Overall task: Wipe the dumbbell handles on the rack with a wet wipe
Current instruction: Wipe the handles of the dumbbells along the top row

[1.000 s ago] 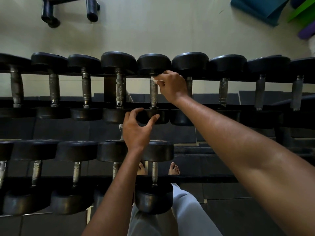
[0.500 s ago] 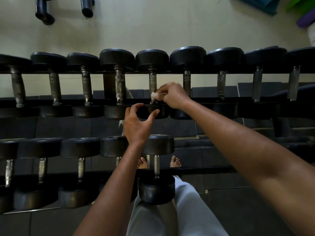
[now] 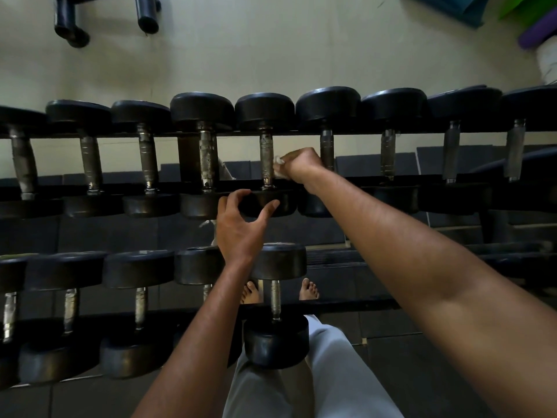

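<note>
Dumbbell handle: the knurled steel handle (image 3: 266, 158) is lying on the upper tier of the rack (image 3: 90, 188), fifth from the left in the row, with its black heads at the far and near ends.
Wet wipe: a small white wad (image 3: 279, 168) is showing at the right side of that handle's lower half, touching it.
Right hand: the right hand (image 3: 300, 165) is curling its fingers around the wipe and pressing it against the handle.
Left hand: the left hand (image 3: 241, 224) is hovering at the near head of the same dumbbell (image 3: 268, 203), thumb and fingers spread in an open curve; whether they are touching the head is hard to tell.
Room: narrow gaps are running between neighbouring handles; the next handle to the right (image 3: 326, 149) is sitting just behind the right hand's knuckles.
Lower tier: a second row of dumbbells (image 3: 138, 268) is sitting below, near the person's grey trousers (image 3: 331, 372) and bare toes (image 3: 309, 289).
Cut off: the rack and both rows are running out of view at the left and right edges.
Hidden: most of the wipe is sitting inside the fist.
Writing: none is readable on the heads in this dim light.
Floor: pale floor (image 3: 271, 49) is lying beyond the rack, with coloured mats (image 3: 452, 7) at the top right corner.
</note>
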